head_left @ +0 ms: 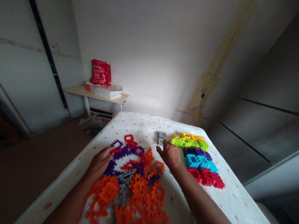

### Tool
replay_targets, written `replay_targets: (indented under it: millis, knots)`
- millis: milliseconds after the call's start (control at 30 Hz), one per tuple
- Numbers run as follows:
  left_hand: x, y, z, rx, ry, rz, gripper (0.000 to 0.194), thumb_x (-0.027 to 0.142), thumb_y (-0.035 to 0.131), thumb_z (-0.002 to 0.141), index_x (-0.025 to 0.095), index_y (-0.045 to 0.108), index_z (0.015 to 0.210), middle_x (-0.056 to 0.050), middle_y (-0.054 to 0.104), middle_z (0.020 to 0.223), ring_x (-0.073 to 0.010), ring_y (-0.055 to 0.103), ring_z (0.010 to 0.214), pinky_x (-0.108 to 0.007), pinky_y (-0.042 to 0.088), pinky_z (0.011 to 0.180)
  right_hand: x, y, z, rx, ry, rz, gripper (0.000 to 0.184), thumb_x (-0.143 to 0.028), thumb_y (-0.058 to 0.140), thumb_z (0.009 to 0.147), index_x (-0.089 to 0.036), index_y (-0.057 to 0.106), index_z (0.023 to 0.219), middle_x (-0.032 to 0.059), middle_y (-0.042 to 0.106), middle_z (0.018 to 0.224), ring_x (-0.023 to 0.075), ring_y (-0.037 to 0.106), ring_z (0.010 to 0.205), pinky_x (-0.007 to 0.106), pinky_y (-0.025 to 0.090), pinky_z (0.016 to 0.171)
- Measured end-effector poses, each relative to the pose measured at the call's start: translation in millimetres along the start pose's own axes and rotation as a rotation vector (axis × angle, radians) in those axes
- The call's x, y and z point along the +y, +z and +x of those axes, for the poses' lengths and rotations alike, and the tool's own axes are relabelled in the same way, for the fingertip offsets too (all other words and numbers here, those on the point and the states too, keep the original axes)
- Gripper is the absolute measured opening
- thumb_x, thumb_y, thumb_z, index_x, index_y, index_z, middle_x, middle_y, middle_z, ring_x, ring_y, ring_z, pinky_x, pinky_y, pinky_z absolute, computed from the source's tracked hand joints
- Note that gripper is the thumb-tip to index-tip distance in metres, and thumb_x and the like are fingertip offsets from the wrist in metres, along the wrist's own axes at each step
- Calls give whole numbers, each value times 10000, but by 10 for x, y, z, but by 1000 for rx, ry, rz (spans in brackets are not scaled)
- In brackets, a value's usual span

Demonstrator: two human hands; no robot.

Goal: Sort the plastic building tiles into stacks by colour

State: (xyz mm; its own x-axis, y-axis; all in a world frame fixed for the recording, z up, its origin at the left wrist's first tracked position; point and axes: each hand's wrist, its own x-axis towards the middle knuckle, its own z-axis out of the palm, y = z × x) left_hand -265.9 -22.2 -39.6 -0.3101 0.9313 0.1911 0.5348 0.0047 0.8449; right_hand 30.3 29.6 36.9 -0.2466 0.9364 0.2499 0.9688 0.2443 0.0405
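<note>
In a pale-walled room, a white sheet (140, 122) with red specks is spread under plastic toy pieces. Toward its near edge, orange pieces (140, 189) are heaped with grey pieces (123, 193) among them; beyond, purple pieces (127, 151) are scattered. At the heap's left, a red piece (117, 151) appears to be pinched in the fingertips of the left hand (100, 160). Toward the right edge, colour rows (202, 161) are laid. Between heap and rows, the right hand (172, 154) is held with thumb and forefinger parted, close by a grey stack (161, 137); whether anything is gripped there cannot be told. Past the far left corner, a red bag (100, 73) is set on boxes on a side table (78, 91).

The rows could be knocked askew if brushed by the right forearm; the pinched piece could be snagged by notched neighbours.

Two hands, one grey stack, five rows, one bag and one side table are counted; the loose pieces overlap too much to be counted.
</note>
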Motion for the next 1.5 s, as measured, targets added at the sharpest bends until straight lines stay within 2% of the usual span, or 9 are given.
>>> replay_targets:
  millis: [133, 333, 433, 600, 800, 933, 1100, 1200, 1500]
  knots:
    - [21, -4, -25, -18, -2, -91, 466, 427, 496, 693, 177, 667, 1047, -84, 668, 1160, -268, 583, 1101, -384, 394, 1010, 24, -69, -510, 55, -190, 80, 151, -303, 497, 896, -178, 581, 879, 51, 647, 794, 166, 634, 671, 226, 374, 548]
    - [112, -57, -81, 59, -66, -251, 480, 414, 551, 626, 163, 671, 1017, -85, 704, 1050, -266, 628, 995, -349, 476, 888, 137, 111, -1224, 223, -747, 279, 273, -184, 388, 919, -197, 494, 668, 4, 540, 588, 126, 497, 510, 257, 294, 503]
    - [161, -92, -114, 84, -84, -267, 449, 432, 545, 634, 160, 684, 963, -81, 710, 1012, -265, 632, 983, -336, 492, 853, 189, 210, -1419, 238, -877, 319, 277, -197, 390, 919, -199, 487, 659, -1, 522, 573, 131, 463, 496, 275, 280, 489]
    - [196, -118, -141, 89, -95, -289, 411, 453, 506, 678, 152, 698, 880, -89, 728, 901, -252, 622, 1011, -349, 478, 898, 217, 315, -1473, 267, -844, 363, 265, -190, 399, 914, -195, 471, 659, -6, 516, 573, 126, 460, 504, 267, 284, 508]
    - [285, -175, -213, 62, -63, -224, 353, 405, 560, 645, 158, 700, 855, -96, 728, 918, -257, 657, 910, -372, 495, 854, 229, 356, -1448, 263, -791, 453, 289, -217, 341, 935, -198, 470, 677, -3, 527, 596, 130, 462, 512, 273, 290, 522]
    - [403, -181, -351, 5, 163, 112, 251, 344, 582, 637, 212, 716, 803, -68, 726, 955, -268, 630, 975, -407, 400, 976, 245, 376, -1453, 254, -761, 471, 299, -221, 320, 940, -197, 469, 682, -1, 523, 603, 133, 461, 528, 278, 276, 524]
    - [584, -44, -585, -261, 385, 558, 245, 249, 585, 678, 307, 708, 882, 8, 729, 960, -227, 619, 984, -435, 274, 1048, 230, 379, -1446, 265, -774, 483, 325, -242, 300, 945, -198, 459, 666, -12, 511, 590, 123, 430, 506, 282, 242, 511]
    - [650, 56, -682, -351, 420, 659, 313, 152, 562, 681, 291, 692, 929, 6, 718, 995, -212, 612, 986, -429, 312, 991, 223, 379, -1438, 282, -779, 509, 346, -257, 278, 949, -199, 452, 655, -15, 506, 578, 117, 416, 493, 279, 231, 502]
    - [604, 150, -684, -334, 436, 712, 284, 110, 552, 702, 231, 686, 921, -19, 712, 958, -218, 616, 941, -382, 392, 873, 238, 414, -1416, 234, -712, 584, 301, -256, 348, 914, -199, 452, 637, -14, 523, 585, 106, 438, 505, 270, 237, 499]
